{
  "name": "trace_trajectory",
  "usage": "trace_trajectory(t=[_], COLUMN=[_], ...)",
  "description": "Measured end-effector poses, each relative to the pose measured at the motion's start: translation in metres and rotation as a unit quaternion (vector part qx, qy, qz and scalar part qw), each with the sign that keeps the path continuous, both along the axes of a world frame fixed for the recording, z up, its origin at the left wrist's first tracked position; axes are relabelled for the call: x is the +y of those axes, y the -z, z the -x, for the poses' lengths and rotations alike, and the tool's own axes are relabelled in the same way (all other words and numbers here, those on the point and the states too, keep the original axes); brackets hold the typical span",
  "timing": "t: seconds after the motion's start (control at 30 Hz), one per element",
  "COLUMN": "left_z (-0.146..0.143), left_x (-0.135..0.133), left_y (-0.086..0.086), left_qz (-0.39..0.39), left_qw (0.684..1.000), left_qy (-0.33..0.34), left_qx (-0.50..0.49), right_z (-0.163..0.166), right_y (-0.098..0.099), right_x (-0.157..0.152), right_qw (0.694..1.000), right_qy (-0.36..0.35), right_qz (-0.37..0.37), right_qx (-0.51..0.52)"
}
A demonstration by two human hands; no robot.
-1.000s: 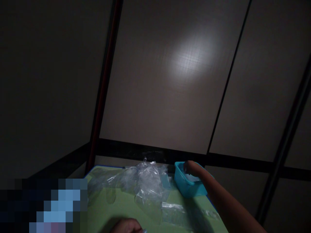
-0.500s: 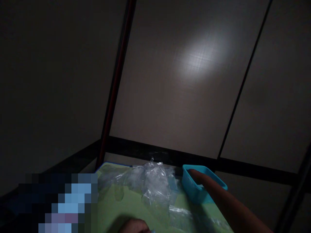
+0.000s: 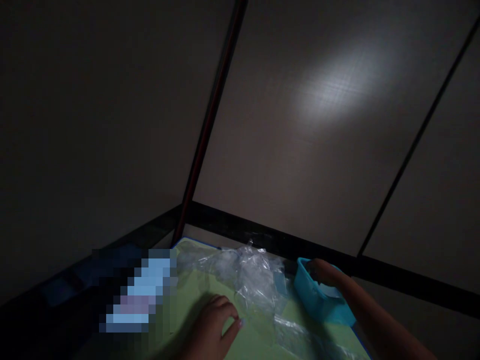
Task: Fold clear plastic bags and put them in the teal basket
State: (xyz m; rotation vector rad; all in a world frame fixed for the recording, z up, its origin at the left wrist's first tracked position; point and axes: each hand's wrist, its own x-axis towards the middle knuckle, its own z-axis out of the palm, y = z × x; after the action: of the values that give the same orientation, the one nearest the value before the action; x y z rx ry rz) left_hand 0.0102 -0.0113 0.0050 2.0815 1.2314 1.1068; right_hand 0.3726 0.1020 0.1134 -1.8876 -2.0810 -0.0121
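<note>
Shift of view first: the head turns, so the desk (image 3: 195,295) and everything on it sit further toward 3 o'clock in frame than half a second ago. The real change is the left hand (image 3: 212,330). It was only a sliver at the bottom edge; now it is up on the green desk top, at 7 o'clock of the heap of clear plastic bags (image 3: 255,280), fingertips just beside the nearest bag edge. Its grip is released: fingers loosely bent, palm down, nothing between them.

The right hand (image 3: 328,275) stays at the turquoise plastic tub (image 3: 318,302), at 3 o'clock of the bags near the desk's far corner, fingers over the rim and into it. It is too dark to tell whether that grip is grasping anything. The tub has not moved relative to the bags. Both hands are now on the work: one by the bags, one in the tub.
</note>
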Motion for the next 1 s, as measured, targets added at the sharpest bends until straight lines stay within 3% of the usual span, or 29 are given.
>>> trace_trajectory(t=[0.07,0.17,0.23,0.33,0.43,0.57,0.67,0.8,0.9,1.0], left_z=[0.011,0.021,0.023,0.022,0.021,0.021,0.022,0.02,0.019,0.017], left_x=[0.002,0.009,0.016,0.023,0.027,0.023,0.015,0.006,0.004,0.003], left_y=[-0.007,-0.006,0.001,0.012,0.018,0.016,0.008,-0.004,-0.01,-0.016], left_qz=[-0.039,-0.018,0.01,0.043,0.046,0.025,0.002,-0.017,-0.027,-0.038], left_qw=[0.995,0.973,0.954,0.939,0.945,0.957,0.966,0.975,0.978,0.98], left_qy=[-0.059,-0.161,-0.209,-0.232,-0.199,-0.147,-0.1,-0.037,-0.044,-0.069], left_qx=[0.065,0.164,0.215,0.251,0.256,0.25,0.239,0.22,0.201,0.184], right_z=[-0.003,0.008,0.033,0.094,0.163,0.239,0.278,0.308,0.314,0.307], right_y=[-0.015,-0.037,-0.048,-0.053,-0.04,-0.001,0.03,0.059,0.068,0.065], right_x=[0.006,0.002,-0.005,-0.019,-0.032,-0.032,-0.016,0.006,0.011,0.01], right_qw=[0.999,0.991,0.976,0.965,0.945,0.931,0.947,0.967,0.975,0.982], right_qy=[-0.001,0.016,0.013,-0.091,-0.233,-0.315,-0.286,-0.22,-0.191,-0.164], right_qz=[0.0,-0.064,-0.141,-0.179,-0.133,-0.058,-0.007,0.029,0.031,0.013], right_qx=[-0.033,-0.113,-0.164,-0.169,-0.186,-0.174,-0.149,-0.127,-0.114,-0.091])
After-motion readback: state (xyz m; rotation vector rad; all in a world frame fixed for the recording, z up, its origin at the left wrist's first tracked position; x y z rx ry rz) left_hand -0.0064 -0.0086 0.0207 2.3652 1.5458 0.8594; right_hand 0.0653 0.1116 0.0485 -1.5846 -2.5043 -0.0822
